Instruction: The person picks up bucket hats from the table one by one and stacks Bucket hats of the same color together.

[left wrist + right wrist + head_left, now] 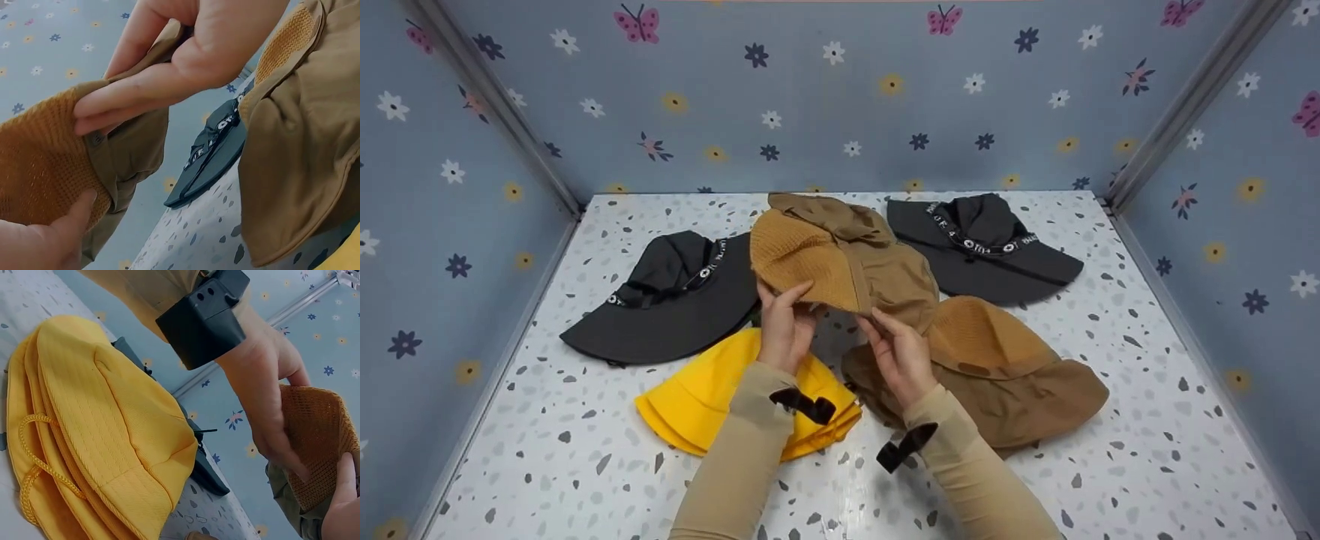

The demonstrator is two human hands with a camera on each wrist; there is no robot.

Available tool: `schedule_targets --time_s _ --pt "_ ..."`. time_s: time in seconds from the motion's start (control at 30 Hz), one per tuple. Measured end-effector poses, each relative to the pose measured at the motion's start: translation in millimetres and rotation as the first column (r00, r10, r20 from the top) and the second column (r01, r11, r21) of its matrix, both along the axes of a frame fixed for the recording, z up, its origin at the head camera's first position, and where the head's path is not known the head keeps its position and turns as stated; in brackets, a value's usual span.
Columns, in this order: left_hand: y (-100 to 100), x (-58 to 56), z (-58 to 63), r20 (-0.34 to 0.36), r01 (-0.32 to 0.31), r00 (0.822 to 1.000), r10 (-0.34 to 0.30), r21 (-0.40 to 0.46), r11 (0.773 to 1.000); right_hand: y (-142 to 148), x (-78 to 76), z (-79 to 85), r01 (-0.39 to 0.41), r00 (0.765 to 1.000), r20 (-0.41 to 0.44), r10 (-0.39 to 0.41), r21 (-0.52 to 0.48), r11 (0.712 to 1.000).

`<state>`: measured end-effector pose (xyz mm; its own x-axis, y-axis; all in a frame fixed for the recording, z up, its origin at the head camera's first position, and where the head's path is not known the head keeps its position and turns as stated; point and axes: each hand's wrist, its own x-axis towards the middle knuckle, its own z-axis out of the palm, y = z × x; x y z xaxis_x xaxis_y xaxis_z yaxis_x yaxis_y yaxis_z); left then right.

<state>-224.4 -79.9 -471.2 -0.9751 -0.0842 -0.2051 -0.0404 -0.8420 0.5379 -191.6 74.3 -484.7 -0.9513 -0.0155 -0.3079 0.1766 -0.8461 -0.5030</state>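
A brown sun hat [896,277] with a tan mesh panel [802,259] is held up between both hands above the table. My left hand [786,330] grips the mesh edge, thumb on top and fingers underneath. At the seam where mesh meets cloth, my right hand [901,356] pinches the rim between thumb and fingers. In the left wrist view the right fingers [129,93] lie along the cloth band and the left thumb presses the mesh. The right wrist view shows the mesh [312,439] between the two hands.
A second brown hat [1020,405] with a mesh panel lies under the right forearm. Stacked yellow hats [701,390] with a cord sit below the left forearm. Black hats with lettered bands lie at left [675,322] and back right [997,270]. Patterned walls [840,97] enclose the speckled table [585,442].
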Motion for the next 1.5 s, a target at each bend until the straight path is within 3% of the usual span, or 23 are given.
schedule_targets --time_s 0.33,0.47,0.67,0.8,0.97,1.2,1.27,1.33,1.5 --pt "31.3 8.1 5.3 -0.156 -0.138 0.978 0.138 0.01 0.99 -8.8 7.0 -2.1 0.008 0.998 -0.064 -0.001 0.115 0.993" --pt "38.3 8.7 4.5 -0.11 -0.166 0.981 0.16 -0.052 0.985 -13.1 9.9 -1.1 0.04 0.995 -0.092 -0.029 0.115 0.993" --pt "41.2 11.0 2.0 -0.072 -0.118 0.991 0.109 -0.129 0.985 -16.2 14.2 -0.5 0.09 0.992 -0.104 -0.075 0.153 0.984" --pt "39.3 11.0 0.2 -0.059 -0.108 0.993 0.1 -0.165 0.98 -16.2 16.2 -1.0 0.091 0.987 -0.149 -0.062 0.193 0.977" --pt "31.8 6.8 0.7 -0.09 -0.11 0.991 0.094 -0.185 0.977 -12.5 20.9 -1.5 -0.011 0.965 -0.253 0.07 0.228 0.974" --pt "16.3 4.1 2.8 -0.103 -0.119 0.989 0.103 -0.158 0.98 -0.2 30.5 -2.2 -0.212 0.864 -0.41 0.292 0.229 0.95" --pt "12.7 4.0 3.1 -0.107 -0.115 0.989 0.099 -0.154 0.981 2.8 29.4 -1.1 -0.247 0.852 -0.421 0.312 0.202 0.948" --pt "10.1 3.9 3.3 -0.113 -0.104 0.99 0.087 -0.154 0.983 5.7 27.1 0.8 -0.276 0.855 -0.408 0.32 0.164 0.947" --pt "4.8 4.3 3.3 -0.116 -0.079 0.991 0.063 -0.142 0.987 14.8 17.8 4.1 -0.332 0.893 -0.309 0.327 0.037 0.942"
